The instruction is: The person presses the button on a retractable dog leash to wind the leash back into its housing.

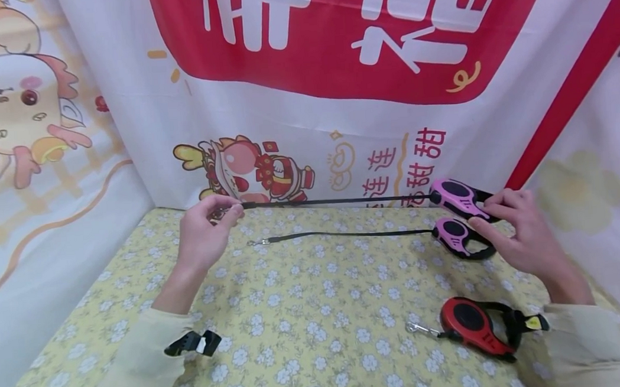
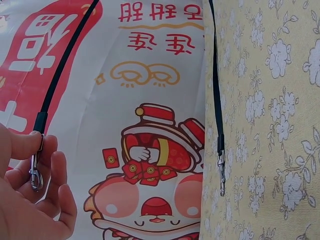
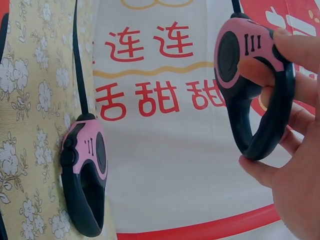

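Observation:
My right hand (image 1: 520, 234) grips the black handle of a pink and black retractable dog leash (image 3: 231, 55), raised near the back of the table. Its black strap (image 1: 342, 201) runs straight across to the left. At that far end my left hand (image 1: 205, 229) pinches the metal clip (image 2: 36, 175) between thumb and finger. A second pink retractable leash (image 1: 453, 235) lies on the table just in front, its strap stretched out leftward to a silver clip (image 2: 222, 172). Nearer me on the right lies a red and black retractable leash (image 1: 469, 323), with only its clip (image 1: 422, 329) drawn out.
A yellow flowered cloth (image 1: 306, 312) covers the table. White printed sheets hang at the back (image 1: 295, 117) and on both sides, close to the table's edges. Bands with small devices (image 1: 193, 344) circle both sleeves.

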